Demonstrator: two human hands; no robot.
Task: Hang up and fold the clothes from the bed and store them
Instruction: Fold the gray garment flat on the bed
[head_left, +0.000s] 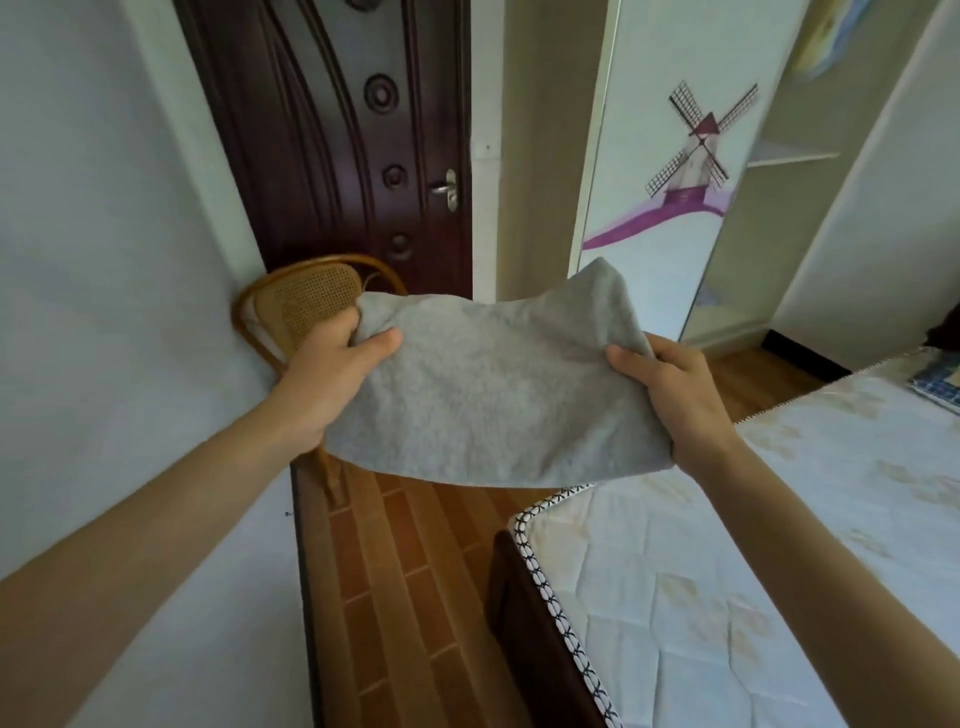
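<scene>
Two hands hold a folded grey cloth in the air.

The left hand (332, 364) pinches the grey cloth (493, 384) at its left end, the right hand (670, 389) grips its right end; it hangs above the floor (415, 571), near the mattress (727, 571) corner.

the grey garment (493, 395) is soft matt cloth with a fuzzy, fleecy nap. the door (332, 130) is dark carved wood with a slight sheen, and its handle (447, 188) is shiny metal. the chair (306, 301) has a woven cane back in a glossy wooden frame. the mattress (779, 571) is quilted cloth with faint gloss. the floor (410, 582) looks like smooth wood planks.
</scene>
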